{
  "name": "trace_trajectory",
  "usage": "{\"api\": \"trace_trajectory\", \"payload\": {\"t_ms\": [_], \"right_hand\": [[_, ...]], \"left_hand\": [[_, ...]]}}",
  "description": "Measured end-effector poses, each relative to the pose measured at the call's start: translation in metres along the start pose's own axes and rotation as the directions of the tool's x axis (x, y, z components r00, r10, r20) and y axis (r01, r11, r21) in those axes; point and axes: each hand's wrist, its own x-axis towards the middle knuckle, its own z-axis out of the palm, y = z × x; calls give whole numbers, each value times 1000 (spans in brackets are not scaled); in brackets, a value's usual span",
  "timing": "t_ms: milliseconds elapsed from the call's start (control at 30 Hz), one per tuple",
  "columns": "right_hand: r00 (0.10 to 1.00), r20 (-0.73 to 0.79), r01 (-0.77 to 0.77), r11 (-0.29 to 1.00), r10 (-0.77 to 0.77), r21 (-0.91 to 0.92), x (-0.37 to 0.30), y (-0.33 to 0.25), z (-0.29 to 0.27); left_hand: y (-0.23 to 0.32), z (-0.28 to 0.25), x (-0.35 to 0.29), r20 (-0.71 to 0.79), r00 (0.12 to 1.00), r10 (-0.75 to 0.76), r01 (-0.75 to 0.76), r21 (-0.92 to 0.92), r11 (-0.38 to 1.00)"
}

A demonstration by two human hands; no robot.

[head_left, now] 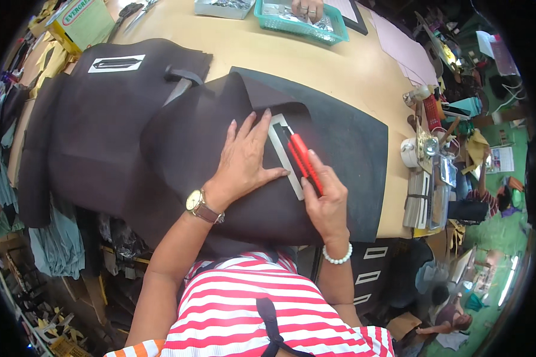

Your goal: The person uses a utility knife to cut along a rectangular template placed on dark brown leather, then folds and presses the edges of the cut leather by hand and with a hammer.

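I see the left hand (243, 165) spread flat, pressing the dark sheet (190, 137) onto the black mat (360, 157) on the desk (333, 74), while the right hand (326, 199) grips the red cutter (302, 153) over the white frame (284, 153). If the sheet slips, I judge the blade could overrun the frame or nick the left thumb.

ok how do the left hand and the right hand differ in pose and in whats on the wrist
The left hand is spread over the dark sheet, its thumb tip at the white frame, while the right hand is curled around a red cutter. The left wrist has a watch; the right has a white bead bracelet. Both hands are bare.
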Motion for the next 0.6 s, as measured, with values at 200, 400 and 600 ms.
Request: {"api": "trace_trajectory", "payload": {"t_ms": [200,400,600], "right_hand": [[999,16,30,998,-29,-58,5,4,7],[998,29,58,995,-56,-76,5,8,8],[997,44,67,993,-64,-93,8,5,9]], "left_hand": [[-1,2,-1,-15,1000,1,-1,1,1000],[-1,1,0,-16,1000,-6,6,11,1000],[0,-1,-1,-21,1000,-9,9,9,1000]]}}
